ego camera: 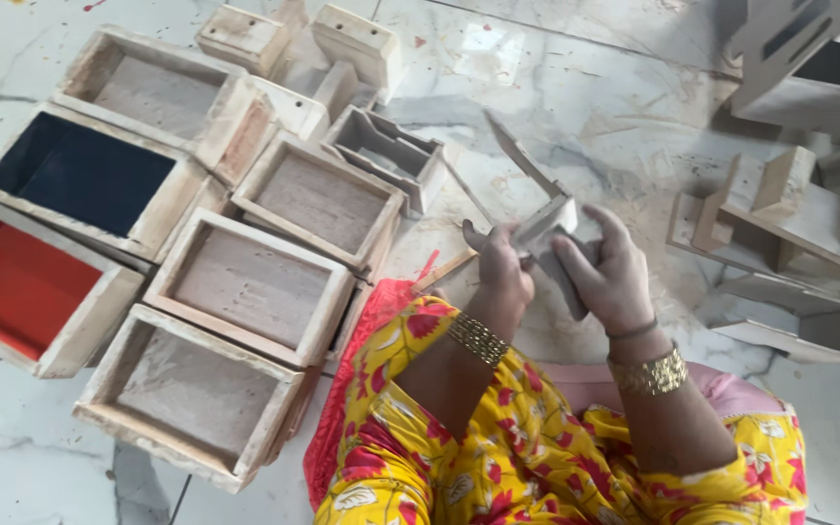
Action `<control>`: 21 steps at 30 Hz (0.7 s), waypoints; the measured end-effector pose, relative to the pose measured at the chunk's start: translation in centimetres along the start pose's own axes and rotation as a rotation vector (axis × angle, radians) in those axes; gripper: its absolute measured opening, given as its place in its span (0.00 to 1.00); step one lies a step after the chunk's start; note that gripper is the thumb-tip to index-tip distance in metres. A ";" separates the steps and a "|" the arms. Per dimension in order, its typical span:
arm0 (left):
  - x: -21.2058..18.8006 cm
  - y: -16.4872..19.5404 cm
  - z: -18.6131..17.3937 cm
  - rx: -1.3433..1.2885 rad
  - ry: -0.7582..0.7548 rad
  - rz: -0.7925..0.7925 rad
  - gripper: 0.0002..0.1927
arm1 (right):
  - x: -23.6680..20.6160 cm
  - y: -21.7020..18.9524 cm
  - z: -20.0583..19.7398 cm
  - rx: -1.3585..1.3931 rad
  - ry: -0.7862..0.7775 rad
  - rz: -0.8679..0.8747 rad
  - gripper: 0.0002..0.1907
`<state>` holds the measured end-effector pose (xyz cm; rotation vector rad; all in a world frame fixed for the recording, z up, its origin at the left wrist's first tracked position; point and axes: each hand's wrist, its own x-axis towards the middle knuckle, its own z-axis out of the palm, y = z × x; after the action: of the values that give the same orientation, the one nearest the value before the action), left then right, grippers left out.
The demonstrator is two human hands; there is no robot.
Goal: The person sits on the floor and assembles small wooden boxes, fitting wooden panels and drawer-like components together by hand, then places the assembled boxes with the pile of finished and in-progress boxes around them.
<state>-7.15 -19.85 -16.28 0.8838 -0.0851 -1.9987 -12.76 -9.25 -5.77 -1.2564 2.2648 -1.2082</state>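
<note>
- left hand and right hand both grip one small wooden box piece, its thin panel tilting far-left.
- seemingly mid-assembly; next the panel needs squaring.
- finished trays lie left.

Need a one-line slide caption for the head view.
Left hand and right hand hold a small grey wooden piece above a marble floor, open wooden boxes alongside.

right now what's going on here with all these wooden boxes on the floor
A person sitting on the marble floor holds a small grey wooden piece between both hands, the left hand and right hand gripping it from either side. To their left lie open shallow wooden trays: several bare, one lined dark blue, one lined red. More wooden parts lie to the right.
</note>
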 end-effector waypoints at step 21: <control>0.3 9.1 2.6 0.373 -0.088 0.439 0.47 | 13.0 -1.3 6.9 0.458 -0.400 0.147 0.26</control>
<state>-2.28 -26.04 -10.97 0.9133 -0.6626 -1.6284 -15.53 -23.73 -7.14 -1.0235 1.6467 -1.2023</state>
